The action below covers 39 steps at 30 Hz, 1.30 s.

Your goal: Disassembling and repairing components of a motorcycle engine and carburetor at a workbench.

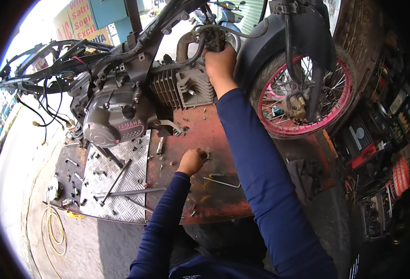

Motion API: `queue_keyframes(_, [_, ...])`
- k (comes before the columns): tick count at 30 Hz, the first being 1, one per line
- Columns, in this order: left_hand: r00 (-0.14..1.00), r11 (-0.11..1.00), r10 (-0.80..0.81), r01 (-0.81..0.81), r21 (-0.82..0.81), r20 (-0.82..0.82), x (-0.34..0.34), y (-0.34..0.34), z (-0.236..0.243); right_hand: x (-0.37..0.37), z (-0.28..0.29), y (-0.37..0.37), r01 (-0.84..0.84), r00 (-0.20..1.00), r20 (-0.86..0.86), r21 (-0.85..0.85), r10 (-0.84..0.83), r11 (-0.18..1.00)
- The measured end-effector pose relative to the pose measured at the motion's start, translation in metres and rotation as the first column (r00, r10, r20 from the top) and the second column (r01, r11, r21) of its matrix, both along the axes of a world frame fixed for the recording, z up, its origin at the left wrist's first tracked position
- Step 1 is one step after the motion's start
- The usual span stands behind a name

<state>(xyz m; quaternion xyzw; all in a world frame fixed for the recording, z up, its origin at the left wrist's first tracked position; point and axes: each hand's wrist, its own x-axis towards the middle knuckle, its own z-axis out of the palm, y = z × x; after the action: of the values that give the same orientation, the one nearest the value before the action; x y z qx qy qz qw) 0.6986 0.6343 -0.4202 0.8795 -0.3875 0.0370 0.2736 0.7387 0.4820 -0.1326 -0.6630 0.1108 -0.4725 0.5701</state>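
My right hand (220, 67) reaches up to a dark metal intake part (214, 39) above the finned engine cylinder (170, 90), its fingers wrapped round it and partly hidden. My left hand (192, 160) is low over the rusty red bench (191, 130), closed on a small metal piece (208, 155), like a bolt. The grey engine (107, 111) hangs in a dark motorbike frame (144, 42). Below my left hand lie a bent metal rod (222, 181) and loose bolts (172, 163).
A front wheel (305, 116) with a pink rim stands at right, beside a grey rag (305, 179) and toolboxes (368, 139). A patterned metal plate (98, 172) holds tools and fasteners. A yellow hose (53, 232) lies on the ground. A scooter (226, 16) is behind.
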Motion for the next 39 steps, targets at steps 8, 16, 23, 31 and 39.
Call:
queue_keyframes(8, [0.98, 0.993, -0.115, 0.112, -0.03, -0.16, -0.015, 0.014, -0.017, 0.01, -0.005, -0.002, 0.03, 0.999, 0.02, -0.008, -0.03, 1.0])
queue_keyframes(16, [0.983, 0.988, -0.15, 0.147, -0.041, -0.108, -0.019, 0.012, -0.017, 0.018, -0.009, -0.009, -0.002, 0.998, 0.062, -0.066, 0.006, 0.998])
queue_keyframes(23, [0.984, 0.986, -0.114, 0.095, -0.139, -0.135, -0.025, 0.017, -0.008, 0.02, -0.008, -0.007, 0.066, 0.998, 0.022, -0.093, -0.064, 0.994])
queue_keyframes(31, [0.997, 0.909, -0.034, 0.002, -0.417, -0.07, -0.053, 0.011, 0.019, 0.008, 0.001, 0.003, -0.018, 0.999, -0.032, -0.043, 0.017, 0.999])
queue_keyframes(39, [0.974, 0.636, 0.175, -0.226, -0.738, -0.147, -0.097, -0.021, 0.074, 0.008, -0.014, -0.004, 0.137, 0.99, 0.034, -0.143, -0.133, 0.98])
